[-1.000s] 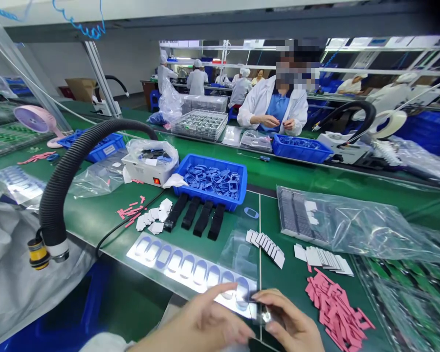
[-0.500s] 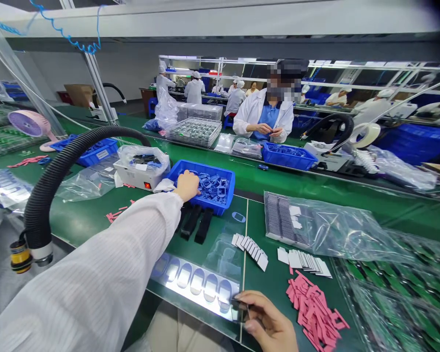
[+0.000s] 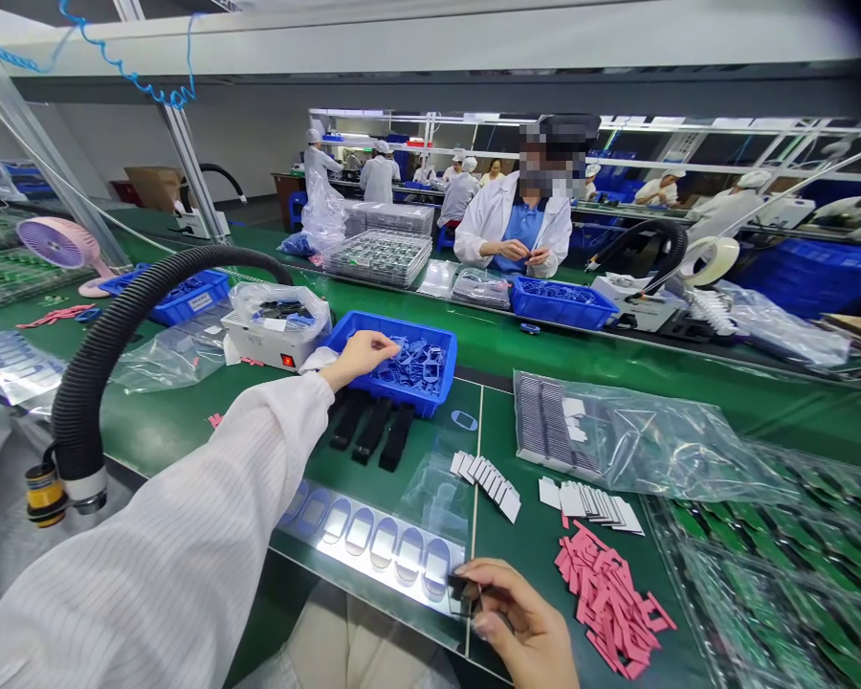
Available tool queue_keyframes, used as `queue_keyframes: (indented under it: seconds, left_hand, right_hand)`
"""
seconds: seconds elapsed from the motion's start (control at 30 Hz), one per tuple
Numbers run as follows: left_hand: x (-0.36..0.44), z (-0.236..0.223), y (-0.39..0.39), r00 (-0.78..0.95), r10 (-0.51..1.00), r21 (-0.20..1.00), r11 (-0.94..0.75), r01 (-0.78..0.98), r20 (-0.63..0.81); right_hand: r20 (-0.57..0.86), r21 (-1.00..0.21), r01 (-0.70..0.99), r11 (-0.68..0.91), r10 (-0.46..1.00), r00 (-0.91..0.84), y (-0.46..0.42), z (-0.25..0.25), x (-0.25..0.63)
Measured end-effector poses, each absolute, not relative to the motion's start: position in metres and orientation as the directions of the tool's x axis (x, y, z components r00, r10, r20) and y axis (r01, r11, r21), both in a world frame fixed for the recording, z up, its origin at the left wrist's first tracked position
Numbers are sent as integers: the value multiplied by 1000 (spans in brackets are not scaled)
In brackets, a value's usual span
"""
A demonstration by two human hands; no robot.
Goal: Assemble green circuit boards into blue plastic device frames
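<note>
My left hand is over the blue plastic bin, with its fingers pressed together above many small blue plastic frames. Whether a frame is between those fingertips is hidden. At the table's front edge, my right hand pinches a small dark piece between thumb and fingers; its exact kind is unclear. Just left of that hand lies a clear sheet with a row of oval stickers. Several black straps lie below the bin.
White rectangular cards and a pile of pink strips lie to the right. Behind them is a plastic bag; trays of green boards stand far right. A black flexible hose arches over the left side. A co-worker sits opposite.
My left hand has shifted slightly within the bin, its fingers now higher and pointing right over the frames. My right hand keeps its pinch on the dark piece. The view has shifted slightly.
</note>
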State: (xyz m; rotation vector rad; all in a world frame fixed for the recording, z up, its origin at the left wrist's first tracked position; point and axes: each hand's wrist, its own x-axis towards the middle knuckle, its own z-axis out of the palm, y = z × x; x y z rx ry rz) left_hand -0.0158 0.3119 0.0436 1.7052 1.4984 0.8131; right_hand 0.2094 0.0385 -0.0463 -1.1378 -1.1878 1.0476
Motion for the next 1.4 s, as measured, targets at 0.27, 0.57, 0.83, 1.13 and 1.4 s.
queue_keyframes:
  seconds: [0.27,0.57,0.83,1.13,1.4]
  left_hand:
    - [-5,51,308,183,976,992,124,-15,-119]
    - [-10,46,311,222,963,889,234,-392,-155]
    - [-11,48,307,211,968,889,211,-407,-133]
    - [4,62,221,184,979,981,-54,-186,89]
    - [-7,59,95,303,840,833,-517,197,449]
  right_hand:
    - [125,-992,-22,128,987,98,38,-46,210]
    - [69,-996,-53,76,991,114,38,-50,210]
    - [77,-993,-77,86,991,109,37,-54,211]
    - [74,-995,-61,83,989,128,37,-51,210]
    - [314,-943,107,315,949,-25,45,-46,220]
